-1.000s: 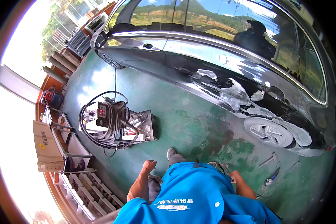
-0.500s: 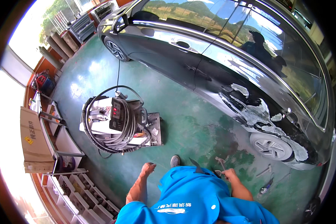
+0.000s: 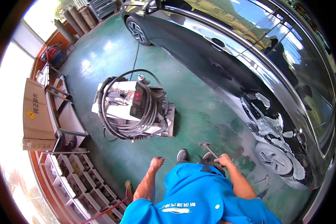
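My right hand (image 3: 224, 160) is wrapped round the handle of a hammer (image 3: 211, 150), whose metal head points forward over the green floor. My left hand (image 3: 157, 162) hangs at my left front, its fingers curled in and nothing visible in them. Ahead of it stands a wheeled machine (image 3: 117, 99) with a white top, a dark panel with red lights, and coiled grey cable (image 3: 147, 117). To my right is a dark car (image 3: 197, 56). Pale filler patches (image 3: 270, 125) cover its rear panel, above the dusty rear wheel (image 3: 274, 158).
Parts bins (image 3: 72, 175) and a shelf rack (image 3: 72, 117) with a cardboard box (image 3: 37, 112) line the left side. A brush (image 3: 128, 190) stands beside the bins. Another hammer (image 3: 263, 180) lies near the rear wheel. Gas cylinders (image 3: 74, 22) stand at the far left.
My view has shifted, and the machine and car now appear farther right. My right hand has come forward with the hammer. Both shoes show now, and a brush has come into view.
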Available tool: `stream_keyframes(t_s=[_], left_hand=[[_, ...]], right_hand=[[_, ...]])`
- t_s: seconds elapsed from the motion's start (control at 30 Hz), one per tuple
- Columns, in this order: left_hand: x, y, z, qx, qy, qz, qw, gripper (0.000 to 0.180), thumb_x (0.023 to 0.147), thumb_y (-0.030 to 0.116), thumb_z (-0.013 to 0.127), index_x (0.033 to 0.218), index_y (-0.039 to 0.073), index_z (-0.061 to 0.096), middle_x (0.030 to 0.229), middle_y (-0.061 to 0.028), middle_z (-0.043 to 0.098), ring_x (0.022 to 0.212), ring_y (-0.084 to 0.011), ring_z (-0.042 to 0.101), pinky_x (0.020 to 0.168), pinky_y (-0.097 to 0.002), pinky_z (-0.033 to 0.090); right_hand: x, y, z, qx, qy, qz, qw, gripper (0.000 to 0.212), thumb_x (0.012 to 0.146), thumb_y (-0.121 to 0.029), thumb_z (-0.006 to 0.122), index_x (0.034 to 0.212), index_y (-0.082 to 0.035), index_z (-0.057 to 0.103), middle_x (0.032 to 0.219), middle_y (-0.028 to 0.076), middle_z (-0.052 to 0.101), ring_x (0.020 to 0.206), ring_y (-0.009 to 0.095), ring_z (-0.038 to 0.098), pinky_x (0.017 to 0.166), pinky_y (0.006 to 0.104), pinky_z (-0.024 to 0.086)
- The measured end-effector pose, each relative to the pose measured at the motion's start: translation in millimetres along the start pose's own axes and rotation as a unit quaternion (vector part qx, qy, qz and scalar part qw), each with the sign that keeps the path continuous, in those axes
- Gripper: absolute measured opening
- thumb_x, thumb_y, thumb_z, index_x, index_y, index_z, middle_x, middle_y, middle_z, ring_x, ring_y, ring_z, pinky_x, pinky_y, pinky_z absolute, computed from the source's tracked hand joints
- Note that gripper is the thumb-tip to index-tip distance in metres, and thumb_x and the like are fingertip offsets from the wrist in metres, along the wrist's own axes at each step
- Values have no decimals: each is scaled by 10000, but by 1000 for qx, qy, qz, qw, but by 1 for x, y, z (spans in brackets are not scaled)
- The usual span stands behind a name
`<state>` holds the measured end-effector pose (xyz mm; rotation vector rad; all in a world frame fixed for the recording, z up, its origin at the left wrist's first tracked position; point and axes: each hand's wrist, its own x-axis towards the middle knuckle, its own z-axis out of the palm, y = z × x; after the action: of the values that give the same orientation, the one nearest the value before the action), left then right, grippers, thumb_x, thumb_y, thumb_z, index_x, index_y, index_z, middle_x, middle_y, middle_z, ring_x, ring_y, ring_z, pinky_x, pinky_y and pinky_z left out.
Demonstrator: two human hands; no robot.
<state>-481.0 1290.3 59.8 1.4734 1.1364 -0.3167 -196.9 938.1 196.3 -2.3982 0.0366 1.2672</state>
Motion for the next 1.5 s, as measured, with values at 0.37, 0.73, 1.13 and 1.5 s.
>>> stream_keyframes(t_s=[0.37,0.73,1.13,1.5], left_hand=[[7,-122,-21,199,-86,100,971,81,837,171,660,874,106,630,834,-104,689,818,-319,696,720,-439,578],[12,-22,-14,306,-24,240,921,74,802,113,610,855,67,634,861,-172,681,844,-384,679,729,-482,569],[-37,110,26,-72,-92,35,993,467,949,377,617,1190,-20,670,1055,-127,731,788,-191,679,727,-319,554],[-61,164,42,-533,-73,-41,842,227,954,242,663,1030,33,620,930,-117,708,774,-184,645,674,-297,520]], right_hand=[[-8,-51,11,-95,-28,-34,995,360,747,-339,805,787,9,721,725,152,694,618,266,672,626,397,524],[-4,-32,18,-103,-24,-47,993,332,748,-256,809,776,59,708,643,163,663,532,243,658,509,397,512],[-37,-96,3,-43,-72,-245,966,383,746,-254,779,1022,6,726,843,144,711,749,211,672,678,365,522],[-109,-173,16,-181,-56,-434,881,530,809,-204,735,1305,-80,598,1152,184,661,1011,384,647,877,465,504]])
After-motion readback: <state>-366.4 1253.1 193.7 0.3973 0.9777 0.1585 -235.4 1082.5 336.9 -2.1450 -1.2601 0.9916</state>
